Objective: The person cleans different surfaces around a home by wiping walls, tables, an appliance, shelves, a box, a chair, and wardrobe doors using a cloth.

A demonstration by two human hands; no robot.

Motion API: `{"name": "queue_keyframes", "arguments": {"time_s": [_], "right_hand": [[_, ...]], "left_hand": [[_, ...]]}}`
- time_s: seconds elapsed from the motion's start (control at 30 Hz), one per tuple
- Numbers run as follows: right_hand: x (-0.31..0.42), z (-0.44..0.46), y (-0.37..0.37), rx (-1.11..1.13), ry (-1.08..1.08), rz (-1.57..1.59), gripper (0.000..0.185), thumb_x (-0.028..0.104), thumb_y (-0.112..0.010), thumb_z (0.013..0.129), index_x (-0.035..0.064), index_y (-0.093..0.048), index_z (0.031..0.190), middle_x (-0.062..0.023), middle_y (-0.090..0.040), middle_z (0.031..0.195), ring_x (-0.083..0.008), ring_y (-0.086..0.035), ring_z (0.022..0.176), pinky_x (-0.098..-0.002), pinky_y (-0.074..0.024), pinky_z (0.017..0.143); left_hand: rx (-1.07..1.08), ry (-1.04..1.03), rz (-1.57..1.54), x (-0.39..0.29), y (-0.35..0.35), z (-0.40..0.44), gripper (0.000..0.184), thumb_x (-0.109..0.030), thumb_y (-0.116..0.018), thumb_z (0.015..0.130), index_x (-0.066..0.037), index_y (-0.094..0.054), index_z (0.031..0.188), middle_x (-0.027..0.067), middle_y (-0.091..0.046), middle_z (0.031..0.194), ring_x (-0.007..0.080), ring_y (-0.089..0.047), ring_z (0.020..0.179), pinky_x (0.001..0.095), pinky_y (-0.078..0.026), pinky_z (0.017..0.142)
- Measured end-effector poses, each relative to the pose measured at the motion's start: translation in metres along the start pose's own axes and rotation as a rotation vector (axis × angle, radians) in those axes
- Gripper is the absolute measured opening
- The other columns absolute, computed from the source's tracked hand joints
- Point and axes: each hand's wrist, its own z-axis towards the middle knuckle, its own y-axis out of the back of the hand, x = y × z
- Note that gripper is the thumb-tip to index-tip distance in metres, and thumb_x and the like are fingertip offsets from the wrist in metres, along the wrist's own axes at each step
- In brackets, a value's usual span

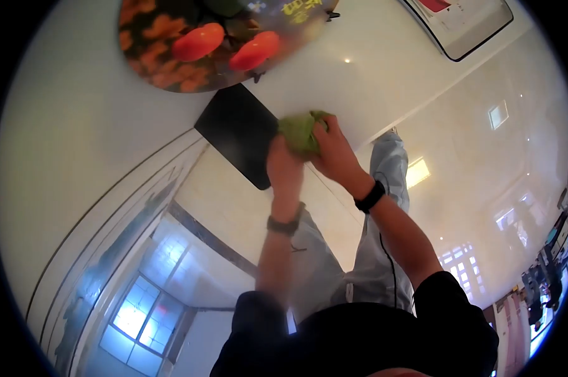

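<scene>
Left hand: the left hand is at the lower left side of the crumpled cloth, blurred, so I cannot tell how far its fingers are closed; a dark band circles its wrist
Green cloth: the green cloth is bunched up between the two hands, just beside the dark panel
Right hand: the right hand has its fingers curled closed on the cloth's right side; a black band is on its wrist
Window: a bright, paned window shows at lower left
Patterned board: a rounded board with orange patterning, two red oval shapes and yellow markings lies at upper left
Dark panel: a flat dark panel sits between the board's lower rim and the left hand
Trousers: pale grey trousers show below the hands
Tray: a dark-rimmed tray with something red in it is at upper right, well apart from the hands
</scene>
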Motion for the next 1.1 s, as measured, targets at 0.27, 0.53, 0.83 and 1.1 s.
{"name": "queue_keyframes", "arguments": {"time_s": [0.27, 0.53, 0.83, 1.1], "right_hand": [[-0.03, 0.108, 0.135, -0.02, 0.178, -0.199, 0.053, 0.005, -0.066, 0.07, 0.0021, -0.041, 0.117, -0.0284, -0.041, 0.118, -0.0507, -0.047, 0.107, -0.0497, -0.0472, 0.086], [-0.075, 0.063, 0.216, 0.139, -0.045, -0.297, 0.054, 0.005, -0.069, 0.072, -0.0025, -0.035, 0.114, -0.0282, -0.037, 0.116, -0.0508, -0.051, 0.1, -0.0506, -0.0503, 0.079], [-0.035, 0.019, 0.133, 0.509, 0.011, -0.233, 0.063, 0.012, -0.074, 0.068, -0.0022, -0.04, 0.119, -0.026, -0.038, 0.12, -0.0471, -0.049, 0.105, -0.0479, -0.0471, 0.089], [-0.017, 0.07, 0.053, 0.542, 0.152, -0.329, 0.057, 0.022, -0.077, 0.067, 0.0054, -0.048, 0.114, -0.0179, -0.044, 0.115, -0.0387, -0.054, 0.101, -0.0473, -0.0503, 0.081]], "left_hand": [[-0.147, -0.208, -0.122, -0.117, -0.077, 0.104, 0.031, -0.004, -0.061, 0.077, -0.004, -0.059, 0.108, 0.0183, -0.065, 0.099, 0.0396, -0.061, 0.093, 0.0465, -0.049, 0.078], [-0.081, -0.123, -0.104, -0.178, -0.138, 0.046, 0.035, -0.004, -0.064, 0.074, -0.005, -0.055, 0.109, 0.0155, -0.061, 0.102, 0.0375, -0.059, 0.094, 0.0469, -0.049, 0.077], [-0.006, 0.347, -0.275, -0.096, -0.097, -0.044, 0.039, -0.004, -0.062, 0.074, -0.004, -0.056, 0.113, 0.0156, -0.064, 0.106, 0.0378, -0.06, 0.098, 0.0455, -0.049, 0.081], [-0.231, 0.236, -0.198, -0.042, -0.04, 0.0, 0.032, -0.007, -0.06, 0.08, -0.004, -0.059, 0.111, 0.0216, -0.066, 0.095, 0.0429, -0.062, 0.089, 0.0435, -0.051, 0.071]]}}
